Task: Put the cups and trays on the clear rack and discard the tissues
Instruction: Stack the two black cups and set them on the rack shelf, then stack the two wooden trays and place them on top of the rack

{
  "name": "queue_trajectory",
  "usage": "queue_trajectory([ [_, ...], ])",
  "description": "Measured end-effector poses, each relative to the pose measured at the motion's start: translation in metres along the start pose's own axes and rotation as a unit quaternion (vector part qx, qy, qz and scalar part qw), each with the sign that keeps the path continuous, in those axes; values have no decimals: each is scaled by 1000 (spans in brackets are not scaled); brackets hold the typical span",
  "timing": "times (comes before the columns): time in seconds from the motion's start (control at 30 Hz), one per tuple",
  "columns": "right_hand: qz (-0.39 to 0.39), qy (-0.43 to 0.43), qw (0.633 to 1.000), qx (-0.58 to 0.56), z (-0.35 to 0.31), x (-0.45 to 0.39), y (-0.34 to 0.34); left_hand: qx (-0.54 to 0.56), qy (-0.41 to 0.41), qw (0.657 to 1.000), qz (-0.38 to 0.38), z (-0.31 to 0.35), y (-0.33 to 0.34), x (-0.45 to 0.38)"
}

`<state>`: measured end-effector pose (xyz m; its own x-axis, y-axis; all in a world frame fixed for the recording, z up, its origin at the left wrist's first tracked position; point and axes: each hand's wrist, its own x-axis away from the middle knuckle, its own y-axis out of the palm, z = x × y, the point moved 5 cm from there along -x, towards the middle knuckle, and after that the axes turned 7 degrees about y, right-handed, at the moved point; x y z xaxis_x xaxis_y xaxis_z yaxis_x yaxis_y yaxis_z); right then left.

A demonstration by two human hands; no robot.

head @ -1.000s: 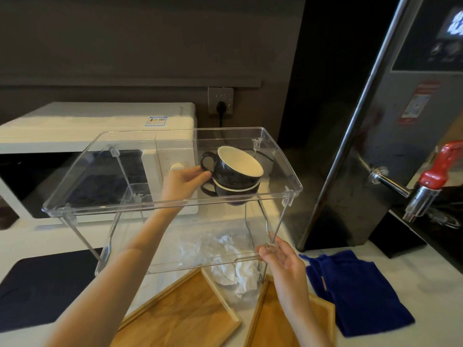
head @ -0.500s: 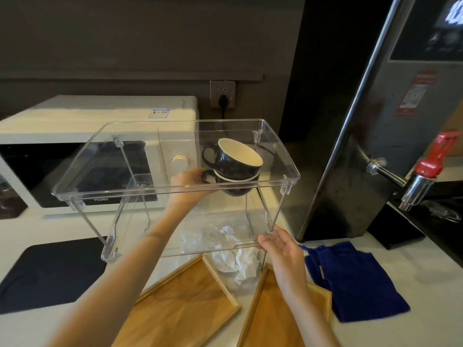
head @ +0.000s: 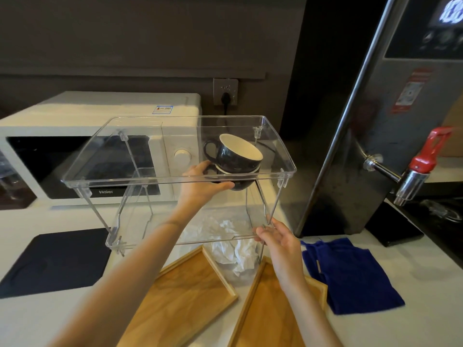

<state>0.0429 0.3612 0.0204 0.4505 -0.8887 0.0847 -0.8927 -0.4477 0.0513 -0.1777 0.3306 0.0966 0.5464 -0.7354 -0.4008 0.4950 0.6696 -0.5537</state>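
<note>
The clear rack (head: 288, 169) has two tiers and stands on the white counter in front of the microwave. Two stacked black cups (head: 235, 156) with cream insides tilt under its top shelf and show through the plastic. My left hand (head: 200, 186) reaches in between the tiers and grips the lower cup. My right hand (head: 275, 236) pinches the front right corner of the rack's lower shelf. Crumpled white tissues (head: 235, 254) lie on the counter, partly beneath that shelf. Two wooden trays (head: 188, 296) (head: 265, 314) lie side by side nearest me.
A white microwave (head: 100, 113) stands behind the rack. A steel water boiler (head: 375, 146) with a red tap (head: 431, 151) rises at the right. A blue cloth (head: 350, 274) lies by the right tray, and a black mat (head: 52, 261) lies at the left.
My left hand has slid down from the cup handles to wrap the lower cup. My right hand stays at the rack's corner.
</note>
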Motion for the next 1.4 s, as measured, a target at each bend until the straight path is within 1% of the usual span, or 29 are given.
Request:
queue_trajectory([
  [0.13,-15,-4,1000,23,1,0,-1,32,10,999,-21,2,2,6],
  [0.23,-40,-2,996,75,-2,3,-3,4,25,999,-22,5,-6,16],
  [0.3,-66,-11,988,136,-8,7,-4,-60,37,997,-27,7,-16,27],
  [0.33,-79,-16,983,167,-12,10,-5,-112,48,992,-37,9,-22,34],
  [0.4,-91,-23,969,230,-15,18,-11,-227,78,969,-53,16,-35,53],
  [0.43,-90,-26,959,267,-15,21,-16,-260,108,958,-49,22,-41,65],
  [0.47,-83,-27,947,308,-13,26,-22,-269,156,950,-42,29,-46,80],
  [0.53,-69,-45,915,395,-10,37,-35,-248,253,935,-32,42,-51,113],
  [0.57,-63,-60,893,441,-8,45,-40,-240,285,927,-31,46,-51,131],
  [0.6,-52,-73,869,487,-5,55,-45,-237,304,921,-46,47,-47,148],
  [0.67,-31,-83,821,564,6,75,-55,-236,318,913,-99,44,-31,180],
  [0.77,-30,-90,772,628,28,103,-70,-238,325,900,-168,35,-4,223],
  [0.83,-25,-84,750,656,42,120,-79,-251,316,892,-202,29,10,246],
  [0.93,22,-79,730,678,55,145,-89,-257,271,894,-249,22,25,271],
  [1.03,82,-69,735,670,62,164,-91,-272,195,894,-297,7,38,289],
  [1.1,105,-43,741,661,66,170,-92,-256,161,906,-297,4,39,293],
  [1.17,105,-13,757,645,72,173,-90,-210,130,927,-283,4,38,294],
  [1.27,116,21,808,577,72,174,-86,-140,84,948,-272,8,37,294],
  [1.4,128,52,886,442,69,187,-83,-43,12,967,-249,13,23,298],
])
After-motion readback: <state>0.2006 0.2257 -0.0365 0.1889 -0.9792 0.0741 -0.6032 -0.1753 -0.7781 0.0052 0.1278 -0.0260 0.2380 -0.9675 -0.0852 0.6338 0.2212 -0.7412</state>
